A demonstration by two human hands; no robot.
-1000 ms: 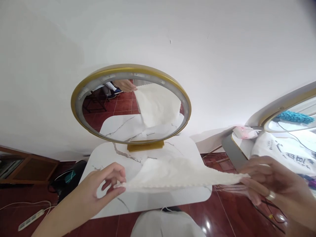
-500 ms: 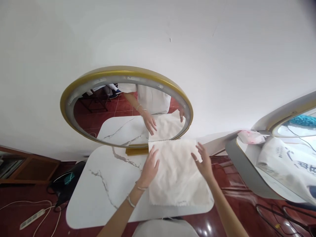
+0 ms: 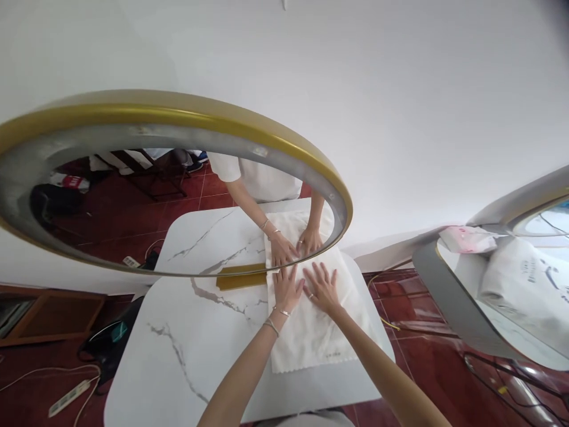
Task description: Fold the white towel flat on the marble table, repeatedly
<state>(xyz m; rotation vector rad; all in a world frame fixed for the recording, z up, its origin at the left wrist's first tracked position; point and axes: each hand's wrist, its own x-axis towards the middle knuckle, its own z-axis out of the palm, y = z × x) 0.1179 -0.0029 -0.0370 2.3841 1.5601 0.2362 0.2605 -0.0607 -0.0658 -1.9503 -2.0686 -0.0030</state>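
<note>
A cream-white cloth (image 3: 306,338) with a scalloped edge lies spread on the right part of the marble-patterned table (image 3: 186,367). Small dark print shows near its front edge. My left hand (image 3: 287,290) rests flat on the far left part of the cloth, fingers stretched out; bracelets circle that wrist. Just beside it, my right hand (image 3: 323,289) also presses flat on the cloth with spread fingers and a ring on one of them. Neither hand grips anything. Light wrinkles run through the cloth around both hands.
A large gold-rimmed oval mirror (image 3: 200,118) stands at the table's back, reflecting both arms, on a gold base (image 3: 240,280). To the right, another table (image 3: 427,261) carries a pink-white packet (image 3: 469,238) and a white printed bag (image 3: 524,279). A power strip (image 3: 69,397) lies on the floor left.
Both hands have come down flat onto the cloth, the right moving inward beside the left. The cloth lies flatter. The view has shifted closer to the mirror.
</note>
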